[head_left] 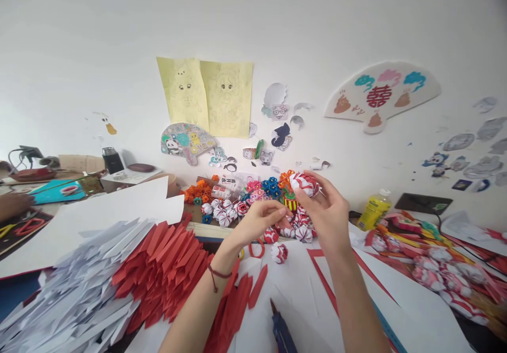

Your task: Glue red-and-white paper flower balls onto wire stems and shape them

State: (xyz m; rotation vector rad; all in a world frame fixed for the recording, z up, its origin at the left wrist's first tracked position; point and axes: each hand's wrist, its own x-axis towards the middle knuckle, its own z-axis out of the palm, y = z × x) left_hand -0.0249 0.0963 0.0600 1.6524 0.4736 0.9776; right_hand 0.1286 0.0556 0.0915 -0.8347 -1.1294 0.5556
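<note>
My right hand (327,200) is raised with its fingers wrapped round a red and white folded paper ball (306,183). Left of it and a little lower, my left hand (268,217) has its fingers drawn together over the paper balls; what lies between its fingertips, if anything, is too small to name. Beneath the hands, a single red and white ball (279,253) rests on white paper. A dark blue glue gun (282,332) lies between my forearms. Folded red paper pieces (166,271) and a heap of white ones (79,284) spread out at the left.
Colourful paper flowers (271,186) and clear plastic bottles (227,188) stand by the wall. At the right are a yellow bottle (374,209), a dark phone (423,203) and more paper balls (446,274). Another person's hand (16,206) shows at the far left.
</note>
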